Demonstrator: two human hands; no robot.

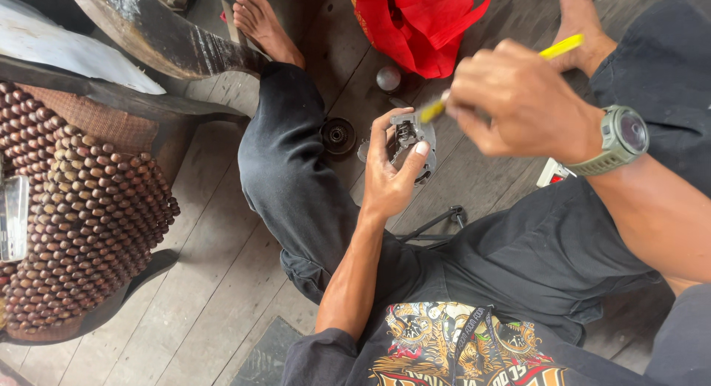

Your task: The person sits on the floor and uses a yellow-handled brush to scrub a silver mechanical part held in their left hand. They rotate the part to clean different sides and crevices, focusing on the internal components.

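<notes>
metal part (406, 138) sits gripped in the person's left hand (389, 175), held up over the wooden floor (215, 282) between the knees. right hand (515, 101) is closed around a yellow-handled tool (552, 49), tip touching the part. a black round piece (338, 136) lies on the floor just beside, red bag (415, 19) further up.

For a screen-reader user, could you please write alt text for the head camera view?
Seated on a wooden floor, a person holds a small grey metal part in the left hand and works on it with a yellow-handled tool gripped in the right hand. A red bag, a small black wheel and a beaded seat cover lie nearby.
</notes>
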